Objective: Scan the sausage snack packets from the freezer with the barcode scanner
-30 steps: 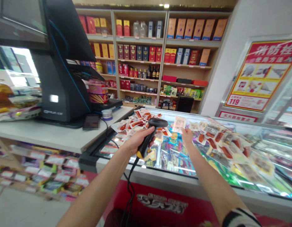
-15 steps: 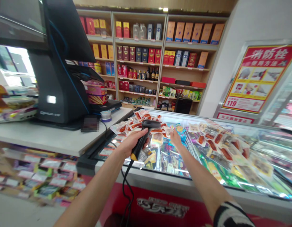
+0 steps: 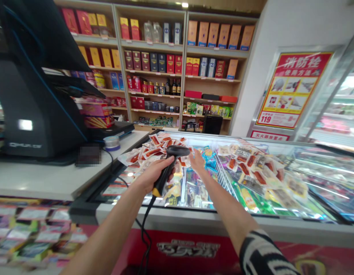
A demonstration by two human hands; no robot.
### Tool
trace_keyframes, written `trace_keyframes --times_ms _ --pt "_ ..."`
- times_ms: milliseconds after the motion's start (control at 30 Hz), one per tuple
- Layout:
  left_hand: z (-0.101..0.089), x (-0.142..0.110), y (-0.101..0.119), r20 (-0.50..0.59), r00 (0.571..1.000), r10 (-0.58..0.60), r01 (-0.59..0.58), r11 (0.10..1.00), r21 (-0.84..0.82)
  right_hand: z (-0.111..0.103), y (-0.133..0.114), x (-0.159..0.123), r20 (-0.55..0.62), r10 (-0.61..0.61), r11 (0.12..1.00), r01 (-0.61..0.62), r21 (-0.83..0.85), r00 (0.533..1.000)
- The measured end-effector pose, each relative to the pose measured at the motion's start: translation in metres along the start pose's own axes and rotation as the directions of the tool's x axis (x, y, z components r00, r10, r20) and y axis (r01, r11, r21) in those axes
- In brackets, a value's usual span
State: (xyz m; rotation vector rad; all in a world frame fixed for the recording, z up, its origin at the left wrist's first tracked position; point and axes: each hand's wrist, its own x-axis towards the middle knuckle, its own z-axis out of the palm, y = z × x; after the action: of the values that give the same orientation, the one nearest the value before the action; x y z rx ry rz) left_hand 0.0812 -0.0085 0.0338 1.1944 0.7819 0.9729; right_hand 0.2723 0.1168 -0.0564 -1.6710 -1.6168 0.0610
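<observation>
My left hand is closed around the handle of a black barcode scanner, whose head points over the freezer lid. Its black cable hangs down in front of the freezer. My right hand reaches forward just right of the scanner head, fingers stretched out over the clear snack packets heaped on the glass. Whether a packet lies under its fingers I cannot make out. More packets with red contents are spread further right on the lid.
The glass-topped freezer runs to the right. A black till terminal stands on the white counter at left, with a tape roll beside it. Shelves of boxed goods line the back wall; a red poster leans at right.
My right hand, which held a pale packet up before the scanner, has dropped down and left onto the heap, and the packet is no longer raised. The view has shifted right.
</observation>
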Motion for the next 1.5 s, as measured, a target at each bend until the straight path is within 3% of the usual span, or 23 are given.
trace_keyframes --times_ms 67,167,233,300,433,633,800,967,1200,1500 --pt "0.005 0.001 -0.001 0.012 1.000 0.000 0.000 1.000 0.009 -0.032 0.033 0.000 -0.122 0.120 0.983 -0.135 -0.128 0.985" --pt "0.010 0.002 -0.003 0.018 1.000 -0.005 0.005 1.000 0.011 -0.078 0.084 -0.004 -0.291 0.277 0.851 -0.375 -0.368 0.916" --pt "0.013 0.003 -0.004 0.017 1.000 -0.013 0.013 1.000 0.009 -0.096 0.107 -0.008 -0.304 0.355 0.769 -0.461 -0.442 0.884" --pt "0.016 0.003 -0.004 0.017 1.000 -0.021 0.021 1.000 0.009 -0.103 0.115 -0.011 -0.256 0.379 0.741 -0.457 -0.493 0.890" --pt "0.019 0.001 -0.003 0.027 0.999 -0.019 0.019 1.000 0.020 -0.093 0.107 -0.014 -0.165 0.305 0.778 -0.345 -0.525 0.938" --pt "0.023 -0.005 0.000 0.021 1.000 -0.003 0.002 0.999 0.041 -0.074 0.099 -0.017 -0.052 0.168 0.921 -0.176 -0.348 0.984" --pt "0.029 -0.012 0.003 0.018 0.999 -0.038 0.037 0.999 0.038 -0.061 0.102 -0.026 -0.101 -0.009 0.978 -0.012 -0.207 0.995" --pt "0.024 -0.015 0.002 0.037 0.999 -0.025 0.023 0.999 0.045 -0.053 0.091 -0.024 -0.213 -0.201 0.972 0.168 -0.162 0.956" --pt "0.015 -0.014 -0.002 0.026 0.999 -0.039 0.037 0.998 0.046 -0.057 0.073 -0.013 -0.269 -0.230 0.971 0.204 -0.124 0.935" --pt "0.016 -0.013 0.001 0.033 0.999 -0.009 0.007 0.999 0.054 -0.066 0.064 -0.013 -0.179 -0.181 0.975 0.154 -0.158 0.967"
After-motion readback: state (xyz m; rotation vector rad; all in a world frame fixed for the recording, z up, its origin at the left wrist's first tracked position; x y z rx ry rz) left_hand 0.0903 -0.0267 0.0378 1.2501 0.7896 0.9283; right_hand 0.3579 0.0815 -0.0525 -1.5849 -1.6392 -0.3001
